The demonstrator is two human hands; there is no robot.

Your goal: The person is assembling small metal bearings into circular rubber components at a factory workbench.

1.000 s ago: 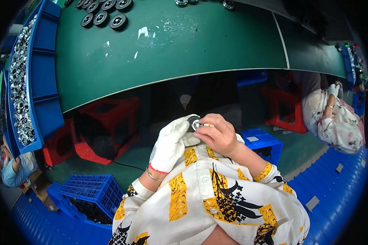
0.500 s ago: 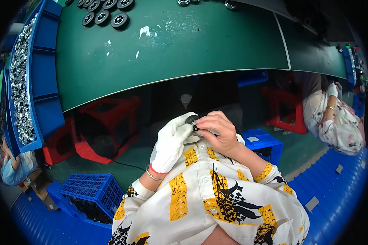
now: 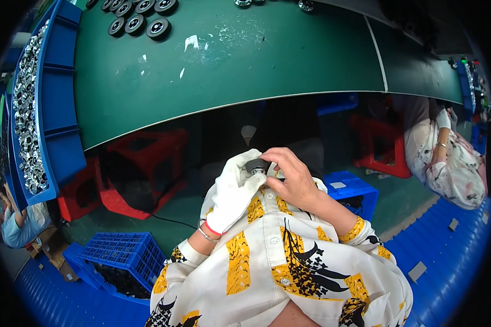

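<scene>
I see two hands, one wheel (image 3: 257, 165): my gloved left hand (image 3: 234, 185) pinches it before the shirt (image 3: 267, 267); my bare right hand (image 3: 292, 177) touches it, gripping or not I can't tell. It's black and silver. Open room separates them from the table (image 3: 289, 60); at its far side lie at least eight loose wheels (image 3: 135, 24), three metal parts (image 3: 306, 5).

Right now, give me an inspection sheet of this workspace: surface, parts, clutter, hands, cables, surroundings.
Surface: green tabletop, scuffed.
Parts: black round wheel with a silver metal piece, in hand; more black round wheels at the tabletop's far left; shiny silver metal parts in a long blue plastic bin.
Clutter: small white patches on the tabletop; scraps or bare spots, cannot tell.
Hands: white-gloved left hand holds the wheel; bare right hand touches its edge.
Cables: thin black cable near the floor.
Surroundings: red plastic stools, blue lattice crate, co-worker at right.
</scene>
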